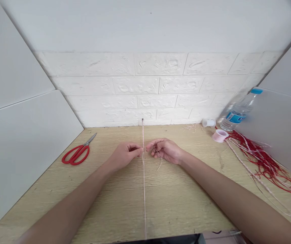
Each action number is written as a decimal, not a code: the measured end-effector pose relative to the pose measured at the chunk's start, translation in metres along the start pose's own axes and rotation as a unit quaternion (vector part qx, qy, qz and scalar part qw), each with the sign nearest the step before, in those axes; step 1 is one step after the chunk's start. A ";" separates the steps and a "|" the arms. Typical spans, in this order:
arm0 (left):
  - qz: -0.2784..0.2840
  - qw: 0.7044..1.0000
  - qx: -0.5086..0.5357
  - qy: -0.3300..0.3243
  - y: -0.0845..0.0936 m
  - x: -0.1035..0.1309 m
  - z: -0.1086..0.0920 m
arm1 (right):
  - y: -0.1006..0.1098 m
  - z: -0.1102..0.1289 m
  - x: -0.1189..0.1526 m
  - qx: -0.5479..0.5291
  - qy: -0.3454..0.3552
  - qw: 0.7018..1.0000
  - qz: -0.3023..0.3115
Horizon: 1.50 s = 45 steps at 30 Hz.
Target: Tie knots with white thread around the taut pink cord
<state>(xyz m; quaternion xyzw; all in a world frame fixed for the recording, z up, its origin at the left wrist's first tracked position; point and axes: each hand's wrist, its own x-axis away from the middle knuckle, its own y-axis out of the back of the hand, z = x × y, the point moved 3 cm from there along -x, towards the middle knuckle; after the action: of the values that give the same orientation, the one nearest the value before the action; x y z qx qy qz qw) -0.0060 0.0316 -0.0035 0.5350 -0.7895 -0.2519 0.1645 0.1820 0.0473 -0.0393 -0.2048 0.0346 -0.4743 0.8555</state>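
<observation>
A pale pink braided cord (142, 134) runs from a hook at the foot of the wall down to my hands, and its straight strands (144, 196) continue taut to the table's near edge. My left hand (125, 154) pinches a thin strand at the lower end of the braid, thumb against forefinger. Just right of the cord, my right hand (167, 150) has its fingers curled around a thin pale thread (161, 162), whose loose end loops down over the wood. The fingertips of both hands lie close together, on either side of the cord.
Red-handled scissors (75, 154) lie at the left. On the right are a pink thread spool (220, 135), a white spool (208, 123), a water bottle (239, 112) and a heap of red cords (267, 162). White panels (28, 135) flank the wooden table (186, 200).
</observation>
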 end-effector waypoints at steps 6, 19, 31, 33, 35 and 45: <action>0.016 1.000 -0.010 0.001 -0.002 0.000 0.003 | 0.003 0.001 0.000 -0.002 -0.001 1.000 0.016; -0.006 0.999 -0.034 0.000 -0.006 0.002 -0.005 | -0.006 0.001 0.002 0.128 -0.015 0.992 0.000; -0.006 0.996 -0.075 -0.038 -0.012 0.003 -0.007 | -0.015 -0.001 0.003 0.209 0.006 0.978 0.010; -0.008 0.997 -0.070 -0.029 -0.011 0.003 -0.006 | -0.014 -0.001 0.003 0.191 0.004 0.982 0.013; -0.010 0.998 -0.059 -0.022 -0.009 0.002 -0.006 | -0.013 0.000 0.003 0.157 -0.006 0.988 0.009; -0.018 1.000 -0.016 0.013 -0.005 -0.001 0.003 | -0.002 0.003 -0.002 -0.024 -0.003 0.998 -0.055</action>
<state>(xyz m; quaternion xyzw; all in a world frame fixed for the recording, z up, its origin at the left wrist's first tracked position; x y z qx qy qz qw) -0.0035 0.0322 -0.0090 0.5498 -0.7734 -0.2599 0.1788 0.1805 0.0489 -0.0361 -0.2278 0.0321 -0.5194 0.8230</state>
